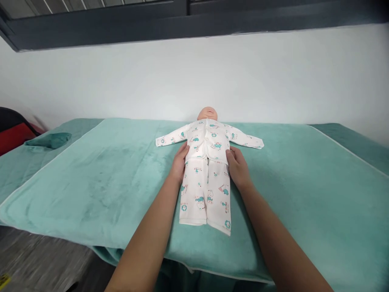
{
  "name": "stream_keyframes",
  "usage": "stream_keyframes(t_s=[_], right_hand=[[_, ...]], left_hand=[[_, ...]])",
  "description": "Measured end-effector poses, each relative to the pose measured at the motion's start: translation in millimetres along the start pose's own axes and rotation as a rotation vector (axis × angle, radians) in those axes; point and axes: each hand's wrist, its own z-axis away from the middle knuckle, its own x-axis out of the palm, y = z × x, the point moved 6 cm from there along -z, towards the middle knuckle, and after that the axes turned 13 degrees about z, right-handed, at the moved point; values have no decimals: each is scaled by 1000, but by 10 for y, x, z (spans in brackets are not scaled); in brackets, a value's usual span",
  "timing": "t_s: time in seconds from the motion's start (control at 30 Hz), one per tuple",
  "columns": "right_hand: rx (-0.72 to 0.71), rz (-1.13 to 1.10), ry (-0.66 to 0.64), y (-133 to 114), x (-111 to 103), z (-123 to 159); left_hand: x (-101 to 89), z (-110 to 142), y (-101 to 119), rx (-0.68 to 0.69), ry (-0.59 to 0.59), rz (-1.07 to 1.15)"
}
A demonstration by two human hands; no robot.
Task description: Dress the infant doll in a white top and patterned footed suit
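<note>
A baby doll (208, 113) lies on its back on the bed, its head toward the wall. It wears a white long-sleeved baby shirt (200, 136) with green and pink animal prints, and matching baby pants (197, 190). Both sleeves are spread out sideways. My left hand (180, 163) grips the doll's side at the waist, near the shirt hem. On the opposite side, my right hand (238, 165) holds the waist, its thumb on the cloth. The other fingers of both hands are partly hidden beside the doll. The pant legs lie flat toward me.
A green plush sheet (106, 182) covers the bed. Behind it rises a white wall (121, 81) under a dark window frame (106, 26). A red and black object (13, 132) stands at the far left. Grey floor (39, 259) shows below the bed's front edge.
</note>
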Motion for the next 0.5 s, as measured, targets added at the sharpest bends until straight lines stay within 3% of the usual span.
stream_keyframes(t_s=[0.07,0.13,0.23,0.37,0.43,0.5], right_hand=[[23,0,60,0,-42,-6],[29,-20,131,2,-92,-3],[-85,-57,239,-79,-199,52],[-529,57,257,-456,-294,294],[-693,143,195,-617,-259,414],[-763,202,151,-700,-201,459]], left_hand=[[-47,20,51,101,13,-101],[-134,85,140,250,106,-241],[-115,266,302,513,130,-497],[241,534,370,795,-206,-878],[394,611,335,832,-374,-982],[488,639,310,833,-465,-1038]])
